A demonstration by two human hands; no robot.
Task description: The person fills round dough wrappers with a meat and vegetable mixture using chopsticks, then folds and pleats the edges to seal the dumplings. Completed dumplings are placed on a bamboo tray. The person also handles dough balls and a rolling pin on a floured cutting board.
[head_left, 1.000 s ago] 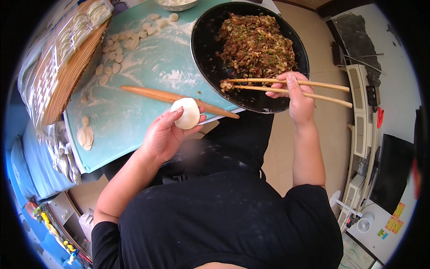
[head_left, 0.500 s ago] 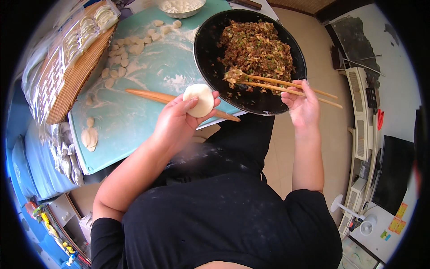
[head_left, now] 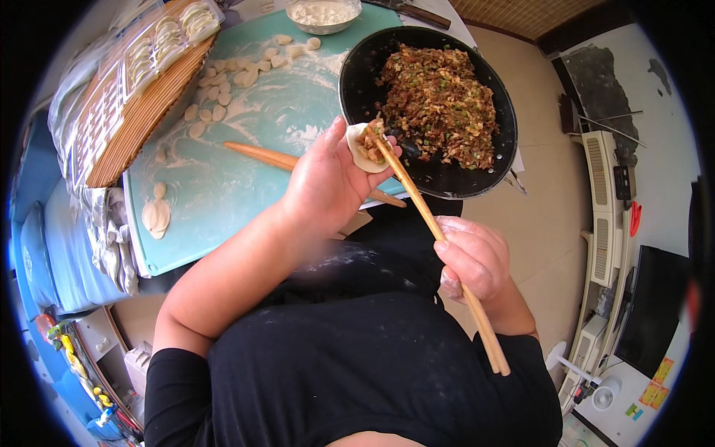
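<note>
My left hand [head_left: 324,182] is turned palm up and carries a round dumpling wrapper [head_left: 361,159] on its fingers, the thumb raised to one side. A lump of brown filling [head_left: 371,141] sits on the wrapper, with the tips of the wooden chopsticks [head_left: 418,200] touching it. Those chopsticks are gripped in my flour-dusted right hand [head_left: 477,257], over my lap. Beyond both hands is a black pan [head_left: 363,89] holding a heap of chopped filling [head_left: 441,104]. Partly behind my left hand and wrist, a tapered rolling pin [head_left: 261,154] lies on the teal mat [head_left: 194,238].
Small dough pieces [head_left: 249,77] lie scattered on the floured mat, and a few flat wrappers [head_left: 156,216] sit near its left edge. A bowl [head_left: 324,30] of flour stands at the back. Dumplings in a clear tray [head_left: 167,45] rest on a ribbed board [head_left: 145,130] at far left.
The chopsticks have come from the pan to the wrapper, bringing filling onto it. My right hand has moved down and nearer my body. My left palm has opened upward beneath the wrapper.
</note>
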